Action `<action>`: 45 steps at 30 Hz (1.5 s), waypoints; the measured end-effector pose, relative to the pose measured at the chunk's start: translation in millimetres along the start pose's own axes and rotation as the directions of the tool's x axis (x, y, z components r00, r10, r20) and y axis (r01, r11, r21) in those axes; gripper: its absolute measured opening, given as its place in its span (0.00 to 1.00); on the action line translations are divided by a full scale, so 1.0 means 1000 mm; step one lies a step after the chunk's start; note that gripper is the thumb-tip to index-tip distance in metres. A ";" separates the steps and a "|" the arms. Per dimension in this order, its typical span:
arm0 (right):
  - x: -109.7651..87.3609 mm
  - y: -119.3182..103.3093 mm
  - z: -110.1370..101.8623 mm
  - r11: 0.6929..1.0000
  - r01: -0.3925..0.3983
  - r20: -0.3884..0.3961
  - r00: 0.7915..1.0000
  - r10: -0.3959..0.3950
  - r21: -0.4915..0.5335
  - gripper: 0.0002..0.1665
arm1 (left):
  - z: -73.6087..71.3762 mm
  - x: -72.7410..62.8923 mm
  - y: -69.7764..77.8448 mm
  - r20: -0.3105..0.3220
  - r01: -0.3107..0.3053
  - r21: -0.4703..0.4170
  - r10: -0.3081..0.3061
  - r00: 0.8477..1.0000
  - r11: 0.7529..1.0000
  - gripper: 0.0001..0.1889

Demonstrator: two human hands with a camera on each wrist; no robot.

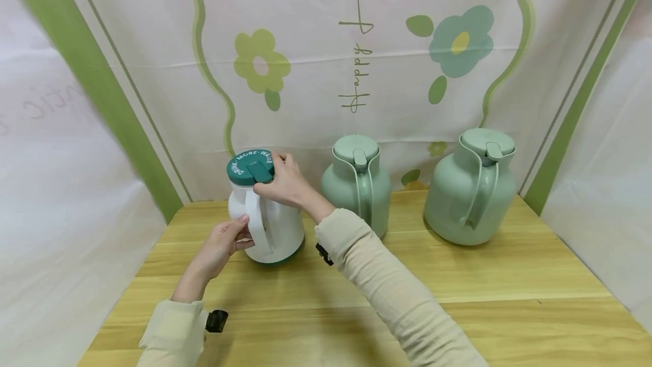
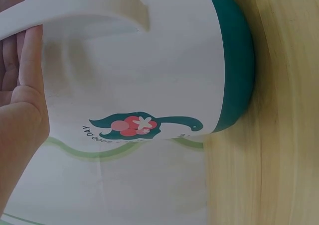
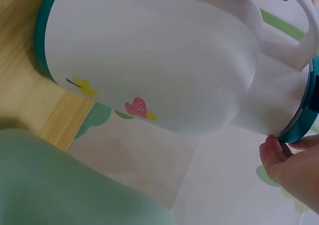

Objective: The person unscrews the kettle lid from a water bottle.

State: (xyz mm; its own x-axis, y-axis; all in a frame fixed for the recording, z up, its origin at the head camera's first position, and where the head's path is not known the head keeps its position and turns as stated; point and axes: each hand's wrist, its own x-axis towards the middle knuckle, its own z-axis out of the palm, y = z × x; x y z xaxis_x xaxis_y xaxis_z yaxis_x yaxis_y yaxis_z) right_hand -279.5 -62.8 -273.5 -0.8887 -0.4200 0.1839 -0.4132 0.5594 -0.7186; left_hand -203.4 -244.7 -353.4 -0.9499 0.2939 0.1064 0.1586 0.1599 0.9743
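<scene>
A white insulated jug (image 1: 285,225) with a dark green base stands upright on the left of the table. Its dark green lid (image 1: 244,162) carries white lettering and a thumb tab. My left hand (image 1: 219,247) holds the jug's handle (image 1: 257,225), thumb outside and fingers passing through the loop. Up at the lid, my right hand (image 1: 288,183) grips the rim from the right side. The right wrist view shows those fingertips (image 3: 273,153) at the lid's lower edge. In the left wrist view, a printed bird-like picture (image 2: 134,127) decorates the jug's body.
Two pale green jugs stand to the right on the wooden table (image 1: 458,299): one in the middle (image 1: 333,188), partly behind the right forearm, and another (image 1: 448,203) farther right. A flower-printed curtain (image 1: 316,72) hangs close behind them.
</scene>
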 end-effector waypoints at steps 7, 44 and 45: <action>0.003 -0.001 -0.004 0.999 -0.040 0.012 0.999 0.040 -0.005 0.46 | 0.000 0.000 -0.002 0.000 -0.006 -0.004 0.006 1.000 1.000 0.16; 0.010 -0.007 0.008 0.998 -0.005 -0.174 0.985 0.017 0.067 0.49 | -0.001 0.001 -0.003 0.011 -0.016 -0.048 0.016 1.000 0.999 0.17; 0.010 -0.007 0.007 0.996 -0.005 -0.180 0.983 0.021 0.088 0.49 | -0.001 0.000 -0.003 0.014 -0.015 -0.049 0.015 1.000 0.999 0.17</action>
State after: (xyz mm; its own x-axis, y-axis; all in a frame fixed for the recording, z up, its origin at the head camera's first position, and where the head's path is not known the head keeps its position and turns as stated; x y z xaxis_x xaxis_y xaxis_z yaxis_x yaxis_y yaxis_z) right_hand -284.4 -76.1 -271.5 -0.9183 -0.2730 0.2868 -0.3899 0.4967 -0.7754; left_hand -204.6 -246.1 -356.0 -0.9433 0.3100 0.1186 0.1593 0.1094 0.9812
